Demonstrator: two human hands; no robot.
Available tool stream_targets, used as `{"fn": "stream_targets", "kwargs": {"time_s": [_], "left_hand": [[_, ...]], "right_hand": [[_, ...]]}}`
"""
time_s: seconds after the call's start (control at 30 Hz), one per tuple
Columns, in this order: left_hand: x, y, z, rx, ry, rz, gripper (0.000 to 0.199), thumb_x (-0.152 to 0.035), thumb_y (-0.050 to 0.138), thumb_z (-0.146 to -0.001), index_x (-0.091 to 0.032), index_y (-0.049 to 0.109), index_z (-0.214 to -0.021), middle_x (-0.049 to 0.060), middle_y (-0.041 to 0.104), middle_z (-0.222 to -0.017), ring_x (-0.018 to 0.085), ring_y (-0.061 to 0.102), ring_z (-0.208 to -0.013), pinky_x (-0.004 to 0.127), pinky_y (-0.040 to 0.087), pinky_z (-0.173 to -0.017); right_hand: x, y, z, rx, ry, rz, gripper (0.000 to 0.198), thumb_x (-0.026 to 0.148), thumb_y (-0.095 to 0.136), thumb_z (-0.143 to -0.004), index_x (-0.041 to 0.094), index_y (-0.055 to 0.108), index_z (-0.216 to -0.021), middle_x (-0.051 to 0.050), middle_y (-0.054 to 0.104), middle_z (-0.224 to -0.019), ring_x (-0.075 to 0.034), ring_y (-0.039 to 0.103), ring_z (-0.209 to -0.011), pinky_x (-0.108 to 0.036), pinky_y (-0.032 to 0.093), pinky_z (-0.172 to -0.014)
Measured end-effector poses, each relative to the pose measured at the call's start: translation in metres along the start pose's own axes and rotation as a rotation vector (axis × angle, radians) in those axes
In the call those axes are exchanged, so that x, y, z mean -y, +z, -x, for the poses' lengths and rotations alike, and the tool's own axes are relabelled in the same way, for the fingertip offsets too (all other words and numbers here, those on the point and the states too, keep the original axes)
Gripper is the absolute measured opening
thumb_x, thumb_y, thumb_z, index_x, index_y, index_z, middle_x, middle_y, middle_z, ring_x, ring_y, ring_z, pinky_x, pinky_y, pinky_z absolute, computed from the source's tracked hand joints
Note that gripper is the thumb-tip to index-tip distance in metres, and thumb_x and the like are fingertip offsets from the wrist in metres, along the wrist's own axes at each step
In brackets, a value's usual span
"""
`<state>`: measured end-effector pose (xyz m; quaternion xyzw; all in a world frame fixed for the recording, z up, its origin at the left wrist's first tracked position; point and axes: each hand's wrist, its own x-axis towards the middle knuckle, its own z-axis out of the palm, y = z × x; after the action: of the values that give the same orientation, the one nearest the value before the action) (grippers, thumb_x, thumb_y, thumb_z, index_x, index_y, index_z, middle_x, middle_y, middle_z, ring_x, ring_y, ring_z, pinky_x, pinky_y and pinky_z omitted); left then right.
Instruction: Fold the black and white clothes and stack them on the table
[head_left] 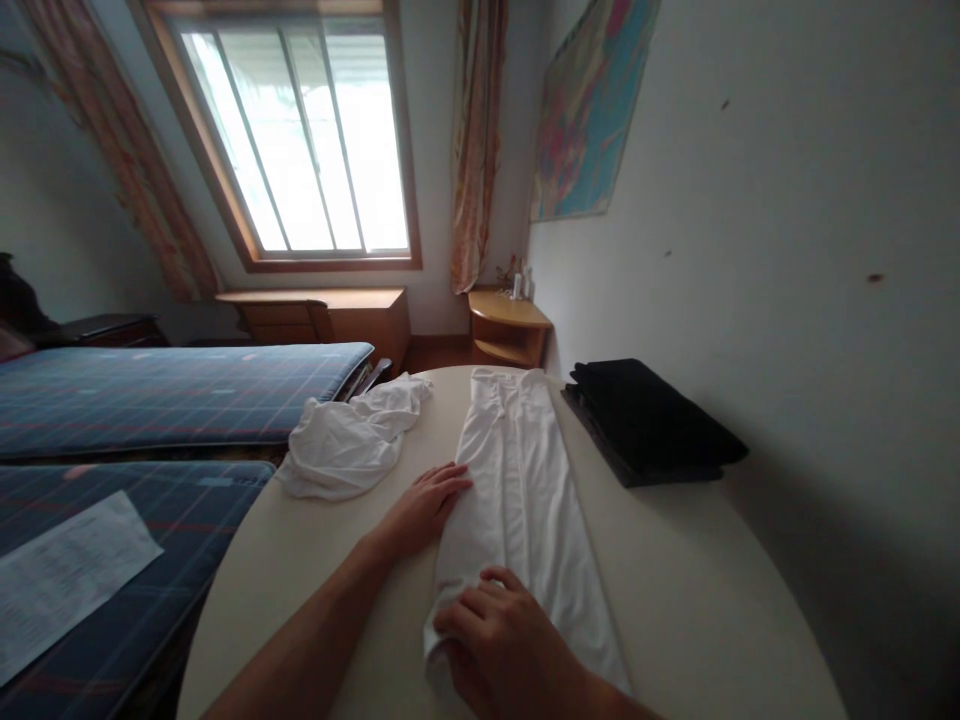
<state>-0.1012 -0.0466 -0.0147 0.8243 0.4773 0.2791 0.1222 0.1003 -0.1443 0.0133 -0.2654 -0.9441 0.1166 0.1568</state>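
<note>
A white garment point(525, 480) lies in a long, narrow strip on the round cream table point(675, 590), running from the far edge toward me. Gathers and what look like ties show at its far end; its exact kind is unclear. My left hand point(426, 505) rests with fingers stretched out, their tips on the strip's left edge. Closer to me, my right hand point(502, 635) has its fingers curled over the near left edge, pinching the fabric. Part of the garment's near end is hidden beneath this hand and forearm.
Crumpled white cloth point(349, 440) sits at the table's left edge. Folded black cloth point(652, 420) is stacked at the right, near the wall. Plaid mattresses point(187, 400) stand to the left, one bearing a printed paper point(75, 580). Beyond are a desk point(360, 310) and a corner shelf point(510, 312).
</note>
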Motion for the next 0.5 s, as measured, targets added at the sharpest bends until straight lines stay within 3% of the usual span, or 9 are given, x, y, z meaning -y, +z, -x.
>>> {"fn": "stream_targets", "kwargs": {"time_s": [0.1, 0.17, 0.33, 0.5], "left_hand": [[0.001, 0.001, 0.0, -0.005, 0.007, -0.002, 0.032, -0.027, 0.044, -0.102, -0.025, 0.067, -0.125, 0.005, 0.058, -0.143, 0.023, 0.048, -0.136, 0.044, 0.037, -0.117], [0.001, 0.001, 0.0, -0.009, 0.01, -0.006, 0.032, -0.027, 0.045, -0.101, -0.025, 0.067, -0.125, 0.005, 0.058, -0.143, 0.023, 0.048, -0.136, 0.044, 0.036, -0.117], [0.0, 0.0, 0.0, -0.001, 0.013, -0.01, 0.033, -0.025, 0.046, -0.1, -0.025, 0.066, -0.126, 0.006, 0.057, -0.143, 0.024, 0.048, -0.137, 0.044, 0.037, -0.117], [0.0, -0.002, 0.0, 0.023, 0.002, -0.032, 0.033, -0.026, 0.049, -0.098, -0.025, 0.064, -0.127, 0.007, 0.057, -0.143, 0.025, 0.048, -0.136, 0.044, 0.037, -0.116]], "right_hand": [[0.002, 0.003, -0.001, -0.041, -0.04, 0.022, 0.014, 0.026, 0.06, -0.088, 0.026, 0.066, -0.101, -0.002, 0.071, -0.09, -0.018, 0.065, -0.082, -0.035, 0.041, -0.091], [0.003, 0.007, -0.002, -0.056, -0.096, 0.074, 0.007, 0.03, 0.063, -0.089, 0.025, 0.066, -0.093, -0.001, 0.07, -0.086, -0.018, 0.063, -0.079, -0.034, 0.042, -0.083], [-0.002, 0.022, -0.002, -0.122, -0.331, 0.151, 0.023, 0.04, 0.061, -0.093, 0.023, 0.061, -0.077, 0.002, 0.065, -0.075, -0.015, 0.059, -0.068, -0.03, 0.04, -0.068], [-0.007, 0.025, 0.005, -0.04, -0.542, 0.092, 0.009, 0.035, 0.058, -0.098, 0.029, 0.063, -0.097, 0.006, 0.07, -0.085, -0.012, 0.06, -0.07, -0.026, 0.037, -0.06]]}}
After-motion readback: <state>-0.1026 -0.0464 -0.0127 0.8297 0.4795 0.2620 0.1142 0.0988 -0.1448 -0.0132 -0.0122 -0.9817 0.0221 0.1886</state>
